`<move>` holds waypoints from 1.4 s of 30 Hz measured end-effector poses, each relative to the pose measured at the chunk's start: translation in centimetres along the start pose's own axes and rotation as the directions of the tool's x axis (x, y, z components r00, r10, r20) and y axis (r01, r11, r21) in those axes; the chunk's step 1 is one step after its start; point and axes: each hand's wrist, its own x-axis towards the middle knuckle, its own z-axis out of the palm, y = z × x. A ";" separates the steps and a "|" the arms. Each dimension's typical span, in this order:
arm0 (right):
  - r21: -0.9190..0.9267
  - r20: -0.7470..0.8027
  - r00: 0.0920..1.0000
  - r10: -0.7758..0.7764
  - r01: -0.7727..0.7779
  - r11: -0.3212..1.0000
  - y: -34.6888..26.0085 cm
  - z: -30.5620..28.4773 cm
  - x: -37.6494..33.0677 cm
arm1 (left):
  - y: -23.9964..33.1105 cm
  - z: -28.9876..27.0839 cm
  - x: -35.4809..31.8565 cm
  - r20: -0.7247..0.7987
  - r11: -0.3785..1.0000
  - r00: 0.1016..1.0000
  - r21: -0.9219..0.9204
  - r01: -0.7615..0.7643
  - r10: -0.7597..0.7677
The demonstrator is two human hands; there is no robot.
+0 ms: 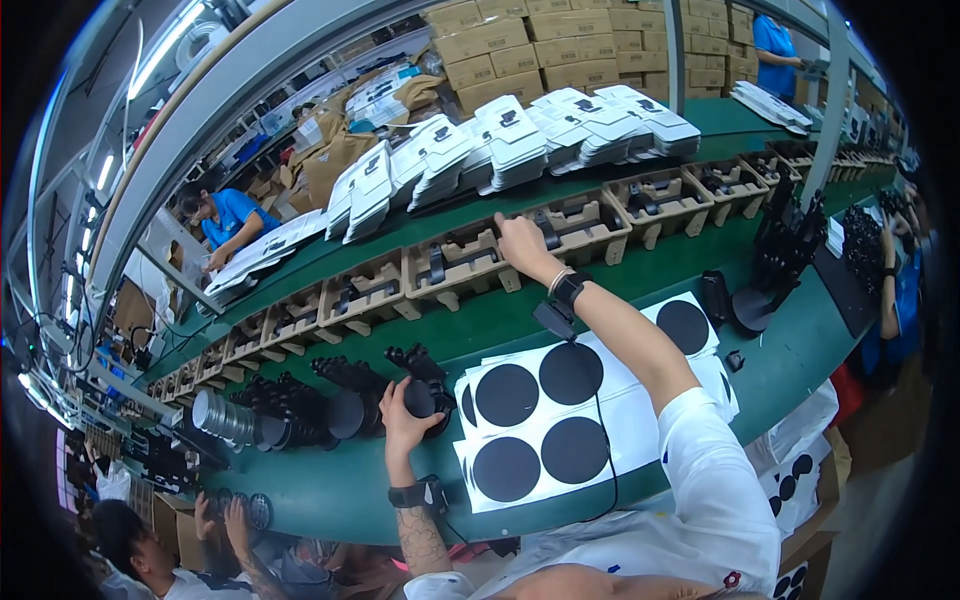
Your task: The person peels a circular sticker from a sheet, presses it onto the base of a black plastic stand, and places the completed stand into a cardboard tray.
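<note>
My left hand (405,418) is curved around a black stand with a round base (424,397), thumb and fingers at the base's sides. Next to it on the green bench more black stands (350,412) lie in a row. My right hand (524,248) reaches across to the line of brown pulp trays (455,283), its curled fingers at the rim where two trays meet. Whatever its fingers hold is hidden. Black parts (548,232) lie in the tray beside it. Under my right forearm are white sheets (632,425) bearing black discs (506,396).
Stacks of white printed cards (435,150) line the far shelf. Round metal plates (222,415) stand at the left, black stands (785,240) at the right. A metal post (828,120) rises at right. Co-workers sit at far left (235,215), lower left (150,550) and right (900,280).
</note>
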 end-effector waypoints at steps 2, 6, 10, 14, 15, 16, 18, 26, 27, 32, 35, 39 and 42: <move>-0.076 -0.003 0.995 -0.099 0.099 0.992 1.5 -0.3 -1.5 | 0.6 0.3 0.4 0.034 0.999 0.999 -0.045 0.030 -0.029; -0.205 0.074 0.966 -0.248 0.258 0.944 3.9 -2.2 -5.0 | 1.6 0.6 0.6 0.077 0.946 0.992 -0.302 0.119 -0.100; -0.148 0.116 0.962 -0.246 0.261 0.954 6.0 -4.1 -6.4 | 4.9 -1.1 -0.6 -0.097 0.861 0.994 -0.509 -0.010 -0.045; 0.217 0.164 0.835 -0.526 0.489 0.845 9.5 -10.3 -9.5 | 10.0 -3.5 -4.3 -0.020 0.338 0.997 -0.941 0.009 -0.080; 0.251 0.230 0.851 -0.472 0.417 0.874 10.0 -12.9 -11.1 | 10.9 -3.9 -5.1 0.041 0.145 0.999 -0.988 0.044 -0.025; 0.272 0.299 0.860 -0.414 0.338 0.901 11.0 -15.4 -13.1 | 11.6 -3.7 -5.8 0.088 -0.057 0.995 -0.994 0.091 0.044; 0.285 0.280 0.890 -0.361 0.282 0.916 14.1 -17.1 -16.8 | 13.1 -2.7 -5.7 0.171 -0.153 0.981 -0.971 0.184 0.092; 0.273 0.066 0.934 -0.350 0.320 0.907 17.9 -14.2 -23.4 | 14.0 3.2 -3.8 0.457 -0.255 0.887 -0.852 0.458 0.064; 0.273 0.042 0.934 -0.356 0.332 0.903 17.7 -14.3 -23.2 | 13.8 3.2 -3.9 0.441 -0.245 0.896 -0.865 0.437 0.041; 0.329 -0.033 0.954 -0.299 0.293 0.898 17.3 -15.0 -23.2 | 13.5 2.9 -4.2 0.420 -0.256 0.907 -0.879 0.402 -0.018; 0.389 -0.120 0.972 -0.202 0.233 0.891 18.1 -16.6 -24.0 | 13.6 3.2 -4.2 0.421 -0.235 0.907 -0.884 0.404 -0.022; 0.727 -0.332 0.907 0.257 0.073 0.682 20.4 -18.8 -26.9 | 12.8 2.4 -4.7 0.421 -0.234 0.907 -0.883 0.407 -0.012; 0.677 -0.420 0.846 0.328 0.052 0.734 19.3 -21.1 -30.6 | 12.3 1.5 -5.3 0.433 -0.222 0.901 -0.877 0.426 0.021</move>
